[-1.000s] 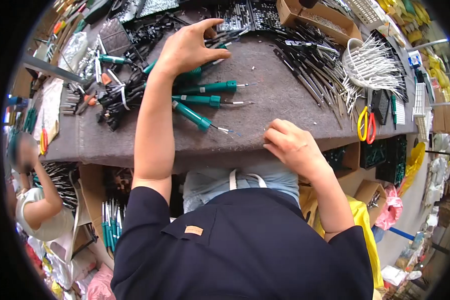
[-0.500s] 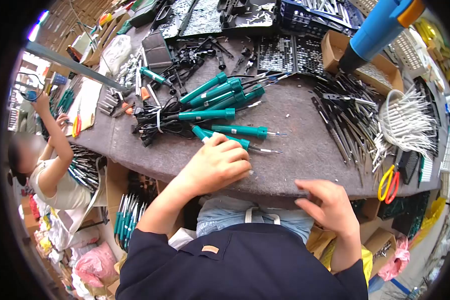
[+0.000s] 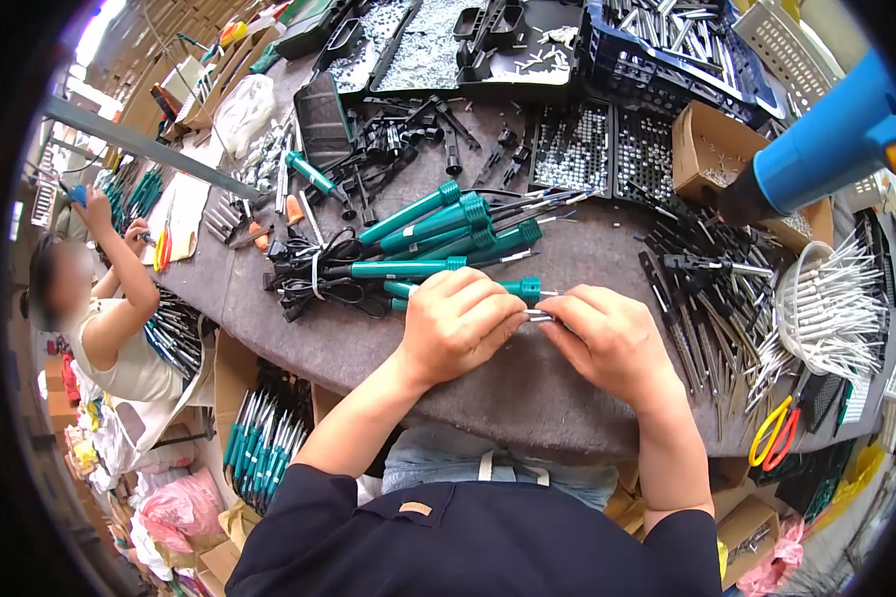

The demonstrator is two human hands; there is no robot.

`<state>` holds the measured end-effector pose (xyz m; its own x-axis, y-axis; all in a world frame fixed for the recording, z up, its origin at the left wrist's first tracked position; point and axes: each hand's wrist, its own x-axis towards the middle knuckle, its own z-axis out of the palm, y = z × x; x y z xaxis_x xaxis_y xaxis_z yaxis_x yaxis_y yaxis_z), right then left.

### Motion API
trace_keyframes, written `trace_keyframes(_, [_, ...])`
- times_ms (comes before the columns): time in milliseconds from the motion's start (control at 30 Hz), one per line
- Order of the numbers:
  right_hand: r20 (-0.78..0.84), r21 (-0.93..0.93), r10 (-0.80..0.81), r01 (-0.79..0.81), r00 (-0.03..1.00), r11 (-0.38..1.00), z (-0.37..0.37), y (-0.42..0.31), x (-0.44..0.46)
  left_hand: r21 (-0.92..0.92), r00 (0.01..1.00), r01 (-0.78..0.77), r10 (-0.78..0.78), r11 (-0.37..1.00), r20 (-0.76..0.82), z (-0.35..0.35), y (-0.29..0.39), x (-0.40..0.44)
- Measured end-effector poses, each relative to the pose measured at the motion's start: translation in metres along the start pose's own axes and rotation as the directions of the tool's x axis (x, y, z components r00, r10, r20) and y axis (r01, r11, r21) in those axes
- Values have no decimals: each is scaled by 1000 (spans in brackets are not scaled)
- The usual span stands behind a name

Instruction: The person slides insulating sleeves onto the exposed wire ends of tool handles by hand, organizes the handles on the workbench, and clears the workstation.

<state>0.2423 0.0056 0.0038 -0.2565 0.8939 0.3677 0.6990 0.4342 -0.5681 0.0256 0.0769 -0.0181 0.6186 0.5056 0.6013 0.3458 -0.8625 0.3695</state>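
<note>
My left hand (image 3: pixel 465 326) is closed around a green soldering iron handle, which it mostly covers. Thin wire leads (image 3: pixel 538 316) stick out to the right of that hand. My right hand (image 3: pixel 607 333) pinches the leads, its thumb and forefinger together at their end. Just behind my hands lie several more green soldering iron handles (image 3: pixel 408 268), some with leads or white-tipped rods showing at their right ends. Their black cords (image 3: pixel 319 274) are bundled at the left with a white tie.
Black rods and metal tubes (image 3: pixel 687 308) lie to the right, beside a basket of white sticks (image 3: pixel 831 308) and scissors (image 3: pixel 775 436). A blue tool (image 3: pixel 826 139) hangs at upper right. Parts trays (image 3: pixel 572 149) stand at the back. A co-worker (image 3: pixel 114 308) sits at left.
My right hand has moved left and forward from the table edge to the leads and closed on them. My left hand has shifted slightly right; the camera view has moved too.
</note>
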Motion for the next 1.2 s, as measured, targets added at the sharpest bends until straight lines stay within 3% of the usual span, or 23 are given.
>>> trace_keyframes(100, [-35,-98,-47,43,998,994,4,0,-2,9,1000,18,-18,1000,21,0,2,0])
trace_keyframes(400, [-93,-33,14,-17,996,999,12,-2,-6,54,1000,-20,19,998,19,-8,10,0])
trace_keyframes(467, [-57,3,45,-45,997,999,8,-1,-5,-46,999,40,-42,998,-31,-22,11,28])
trace_keyframes(600, [-26,75,63,-61,998,995,6,3,-5,193,992,124,-119,973,-35,-21,5,86])
trace_keyframes(700, [19,174,202,-203,979,964,-8,0,-1,346,979,153,-189,926,75,2,-13,93])
trace_keyframes(900, [-39,311,417,-386,908,868,-11,6,-1,89,944,298,-307,950,118,-8,-14,84])
trace_keyframes(967, [-143,347,453,-384,880,856,-9,8,2,-1,965,246,-245,969,89,-12,-15,78])
trace_keyframes(1033, [-159,579,532,-357,832,733,-2,12,3,-52,954,259,-247,964,171,-17,-12,74])
trace_keyframes(1100, [-90,742,611,-356,786,568,-3,6,4,-103,940,248,-213,963,265,-21,-11,70])
trace_keyframes(1200, [-21,710,619,-424,785,563,-3,7,1,-170,929,242,-177,955,324,-24,-8,64])
